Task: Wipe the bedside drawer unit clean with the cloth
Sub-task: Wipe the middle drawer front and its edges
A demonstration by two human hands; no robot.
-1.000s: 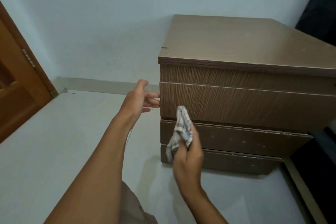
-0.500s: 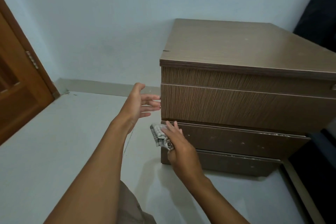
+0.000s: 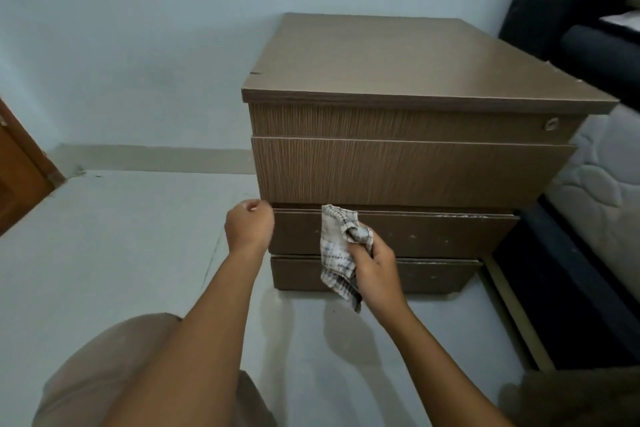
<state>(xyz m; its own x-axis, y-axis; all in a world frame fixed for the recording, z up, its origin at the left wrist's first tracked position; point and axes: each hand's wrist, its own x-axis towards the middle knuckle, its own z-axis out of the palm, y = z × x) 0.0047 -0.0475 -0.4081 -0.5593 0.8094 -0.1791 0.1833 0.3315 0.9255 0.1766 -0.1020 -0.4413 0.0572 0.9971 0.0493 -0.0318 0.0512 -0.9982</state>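
head view: brown drawer unit (image 3: 408,170) stood on pale floor (image 3: 121,253), mattress (image 3: 602,191) at its right side. right hand (image 3: 375,270) clutched checked cloth (image 3: 337,250) against the unit's third drawer front (image 3: 433,232). left hand (image 3: 249,227), curled closed and gripping nothing visible, sat at that drawer's left edge.

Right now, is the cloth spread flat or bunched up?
Bunched up. The right hand grips the checked cloth in a crumpled wad, with one loose end hanging down in front of the drawer unit.
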